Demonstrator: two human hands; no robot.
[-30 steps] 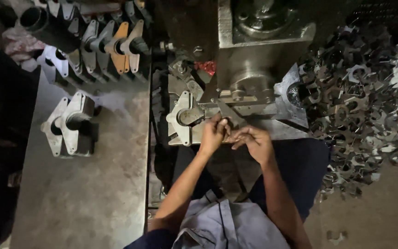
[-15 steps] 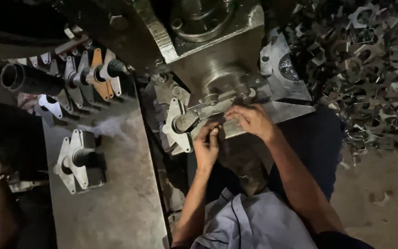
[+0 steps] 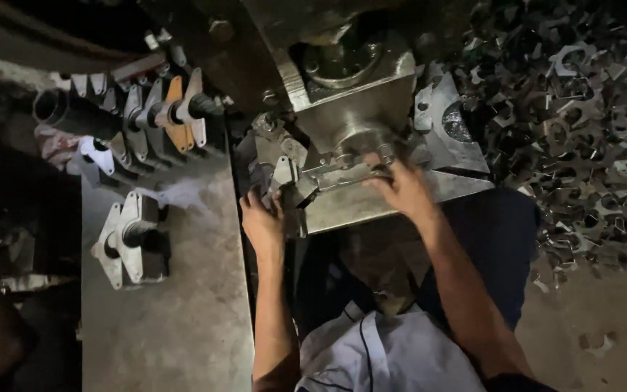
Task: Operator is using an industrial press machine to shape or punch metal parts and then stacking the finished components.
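Steel plates (image 3: 155,116), flat and lobed, are standing threaded on a dark bar at the far left of the worktop (image 3: 183,319), with one orange plate among them. Nearer me, a smaller stack of plates (image 3: 126,238) is lying on a short post. My left hand (image 3: 263,221) is resting against the flat metal part (image 3: 284,180) at the press's left edge, fingers curled on it. My right hand (image 3: 402,187) is reaching onto the bed under the press block (image 3: 353,94), fingers closing around the part seated there (image 3: 346,163). Further right, stamped scrap (image 3: 575,131) is lying heaped on the floor.
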